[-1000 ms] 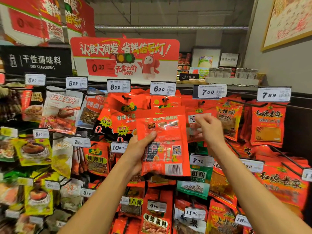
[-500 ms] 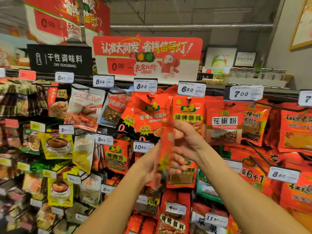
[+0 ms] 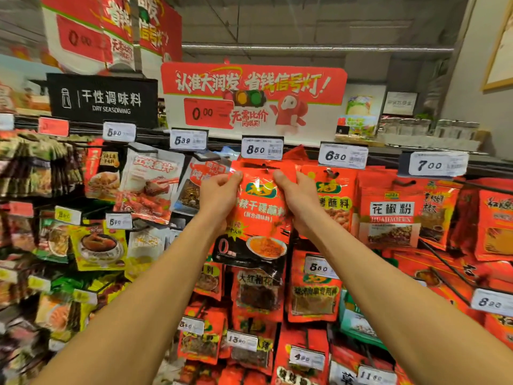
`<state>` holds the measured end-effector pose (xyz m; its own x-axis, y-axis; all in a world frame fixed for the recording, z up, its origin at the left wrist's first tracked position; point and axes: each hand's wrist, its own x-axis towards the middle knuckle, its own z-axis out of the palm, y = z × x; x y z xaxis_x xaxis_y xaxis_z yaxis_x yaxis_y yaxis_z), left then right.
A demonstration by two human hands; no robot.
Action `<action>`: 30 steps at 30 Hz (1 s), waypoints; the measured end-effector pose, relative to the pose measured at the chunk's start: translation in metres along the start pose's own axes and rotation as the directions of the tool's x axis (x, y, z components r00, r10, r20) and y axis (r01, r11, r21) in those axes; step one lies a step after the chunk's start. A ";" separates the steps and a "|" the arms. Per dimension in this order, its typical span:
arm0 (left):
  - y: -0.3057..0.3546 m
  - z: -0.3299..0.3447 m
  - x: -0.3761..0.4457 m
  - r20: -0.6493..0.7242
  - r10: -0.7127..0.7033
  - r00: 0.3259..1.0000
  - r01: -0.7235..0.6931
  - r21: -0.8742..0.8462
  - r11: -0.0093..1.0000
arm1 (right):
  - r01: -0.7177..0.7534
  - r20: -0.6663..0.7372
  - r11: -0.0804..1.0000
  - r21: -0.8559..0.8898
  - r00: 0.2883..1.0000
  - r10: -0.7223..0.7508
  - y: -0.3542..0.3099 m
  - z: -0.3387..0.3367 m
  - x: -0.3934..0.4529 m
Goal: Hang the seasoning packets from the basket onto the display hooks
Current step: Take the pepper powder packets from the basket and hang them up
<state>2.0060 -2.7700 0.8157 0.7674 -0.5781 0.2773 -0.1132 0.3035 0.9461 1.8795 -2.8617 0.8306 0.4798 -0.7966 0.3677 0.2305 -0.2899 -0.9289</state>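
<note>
Half a second ago the glossy red seasoning packet point(image 3: 261, 215) stood edge-on between the hands, lower on the rack; now it faces outward, raised beneath the white 8.50 price tag point(image 3: 262, 148). Around it, a store display wall point(image 3: 388, 218) of hanging red and yellow packets runs under a black "DRY SEASONING" sign point(image 3: 102, 100). Both arms reach up: left hand point(image 3: 219, 197) and right hand point(image 3: 298, 200) pinch the packet's upper corners.
</note>
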 end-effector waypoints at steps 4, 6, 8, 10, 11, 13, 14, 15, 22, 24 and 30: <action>0.004 0.005 0.019 -0.048 -0.017 0.999 0.018 0.021 1.000 | -0.016 -0.089 0.999 -0.030 0.996 0.013 -0.005 0.008 0.018; 0.005 0.008 0.025 -0.068 -0.024 0.997 0.026 0.021 0.999 | -0.022 -0.119 0.998 -0.060 0.993 0.015 -0.006 0.010 0.026; 0.004 0.010 0.030 -0.068 -0.033 0.997 0.034 0.028 0.999 | -0.031 -0.143 0.995 -0.094 0.990 0.017 -0.003 0.011 0.030; 0.001 0.010 0.033 -0.065 -0.042 0.997 0.046 0.056 0.997 | -0.045 -0.177 0.990 -0.134 0.984 0.021 0.003 0.011 0.035; -0.001 0.010 0.035 -0.061 -0.050 0.997 0.054 0.073 0.996 | -0.060 -0.191 0.987 -0.149 0.981 0.030 0.005 0.011 0.036; -0.003 0.009 0.034 -0.044 -0.051 0.998 0.055 0.087 0.995 | -0.092 -0.187 0.985 -0.148 0.980 0.064 0.008 0.008 0.039; -0.003 0.006 0.031 -0.023 -0.052 0.998 0.054 0.090 0.995 | -0.106 -0.167 0.986 -0.129 0.982 0.083 0.009 0.004 0.038; -0.003 0.001 0.028 0.016 -0.059 0.998 0.057 0.102 0.993 | -0.121 -0.143 0.986 -0.110 0.984 0.105 0.011 -0.001 0.036; -0.028 -0.028 0.002 0.325 -0.217 0.920 0.059 0.434 0.899 | -0.075 0.031 0.940 -0.334 0.995 0.090 0.055 -0.030 0.009; -0.028 -0.020 0.011 0.264 -0.163 0.951 0.041 0.415 0.909 | -0.034 -0.032 0.903 -0.429 0.999 0.022 0.048 -0.025 0.019; -0.046 -0.013 0.035 0.161 -0.044 0.986 -0.050 0.535 0.843 | 0.002 -0.051 0.780 -0.626 0.998 -0.044 0.053 -0.010 0.030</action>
<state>2.0463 -2.7946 0.7799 0.6600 -0.7052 0.2591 -0.4714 -0.1202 0.8737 1.8976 -2.9069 0.7919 0.4253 -0.8093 0.4051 -0.3489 -0.5596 -0.7517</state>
